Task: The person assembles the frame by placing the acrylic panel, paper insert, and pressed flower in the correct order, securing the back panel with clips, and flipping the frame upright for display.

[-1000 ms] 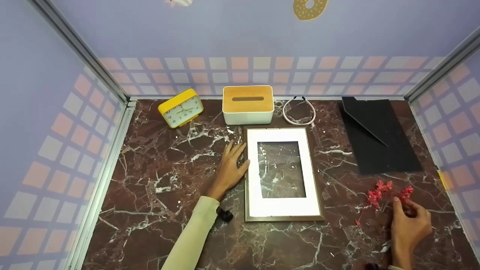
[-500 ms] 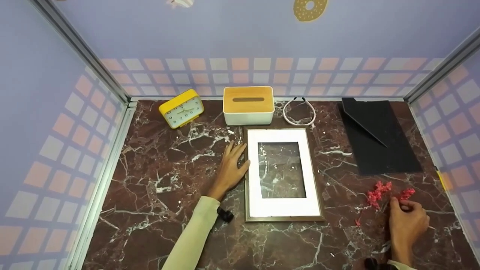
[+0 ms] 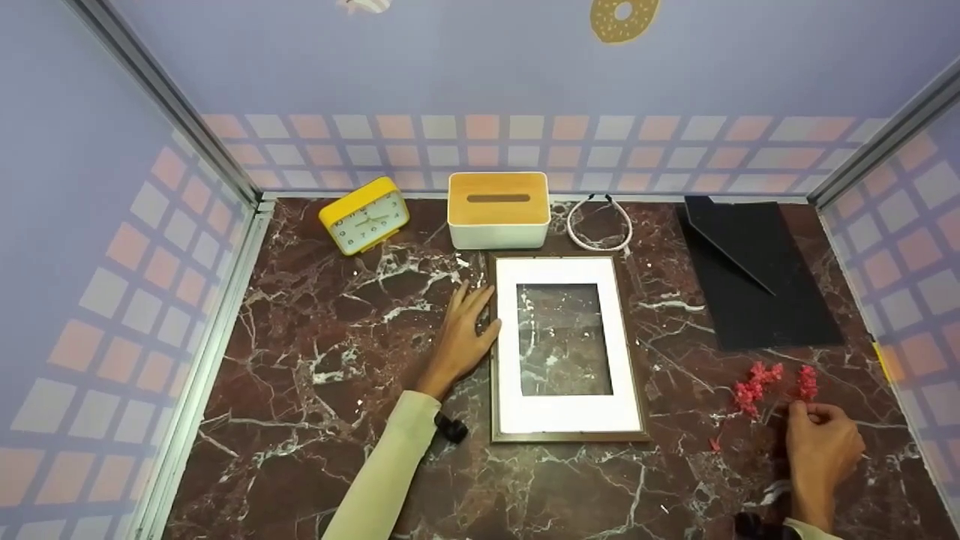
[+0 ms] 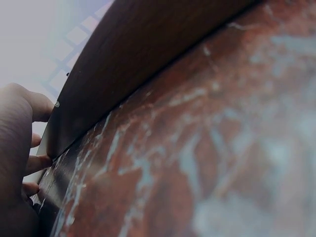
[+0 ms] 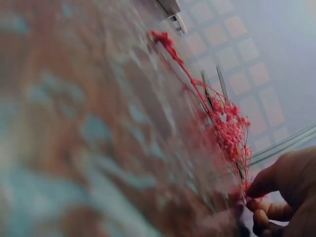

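Observation:
A picture frame (image 3: 644,420) with a thin brown rim and a white mat (image 3: 562,415) lies flat on the table, marble showing through its middle window. My left hand (image 3: 459,343) rests beside its left edge, fingers extended and touching the rim; in the left wrist view the fingers (image 4: 40,106) meet the frame's dark side (image 4: 113,54). At the lower right, my right hand (image 3: 823,444) pinches a small sprig of pink dried flowers (image 3: 807,381) by its lower end. More pink flower sprigs (image 3: 752,390) lie just left of it. In the right wrist view, pink clusters (image 5: 228,136) stand before the fingertips.
A black backing board (image 3: 787,300) with a raised stand flap lies at the right. Along the back are a yellow alarm clock (image 3: 367,217), a wooden-topped tissue box (image 3: 498,237) and a pale headband (image 3: 600,246). A small pink bit (image 3: 715,445) lies near the right hand. Walls enclose three sides.
The sprig in my right hand has turned more upright, and that hand has shifted slightly downward. My left hand and the frame stay put.

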A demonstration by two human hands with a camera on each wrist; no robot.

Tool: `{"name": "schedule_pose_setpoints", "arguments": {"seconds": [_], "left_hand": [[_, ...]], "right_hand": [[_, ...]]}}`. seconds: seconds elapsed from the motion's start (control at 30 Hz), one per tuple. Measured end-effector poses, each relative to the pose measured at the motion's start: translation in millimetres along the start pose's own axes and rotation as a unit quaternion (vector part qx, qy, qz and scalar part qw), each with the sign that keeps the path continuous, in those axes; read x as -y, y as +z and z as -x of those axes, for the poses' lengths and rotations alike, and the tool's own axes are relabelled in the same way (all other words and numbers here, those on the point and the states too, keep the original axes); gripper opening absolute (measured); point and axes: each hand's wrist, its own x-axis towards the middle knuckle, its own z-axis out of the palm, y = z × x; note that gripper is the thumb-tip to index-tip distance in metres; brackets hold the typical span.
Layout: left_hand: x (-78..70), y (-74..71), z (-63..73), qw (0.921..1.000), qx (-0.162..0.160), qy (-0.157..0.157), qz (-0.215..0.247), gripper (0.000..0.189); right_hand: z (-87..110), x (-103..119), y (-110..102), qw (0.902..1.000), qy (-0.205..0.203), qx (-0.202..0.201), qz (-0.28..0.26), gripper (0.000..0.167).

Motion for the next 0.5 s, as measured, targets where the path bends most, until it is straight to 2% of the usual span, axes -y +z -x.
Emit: {"name": "schedule_pose_setpoints", "arguments": {"seconds": [0.17, 0.3, 0.5], "left_hand": [[-1.1, 0.2, -0.5, 1.0, 0.002, -0.002, 0.003, 0.061], [-0.6, 0.3, 0.3, 1.0, 0.0, -0.004, 0.008, 0.06], [-1.6, 0.2, 0.4, 0.9999, 0.0, -0.008, 0.015, 0.06]], "right_hand": [[3.8, 2, 0, 0.9988, -0.013, -0.037, -0.029, 0.037], [10.4, 12, 4, 0.9934, -0.06, -0.066, -0.072, 0.033], [21.6, 33, 11, 0.983, -0.116, -0.071, -0.123, 0.028]]}}
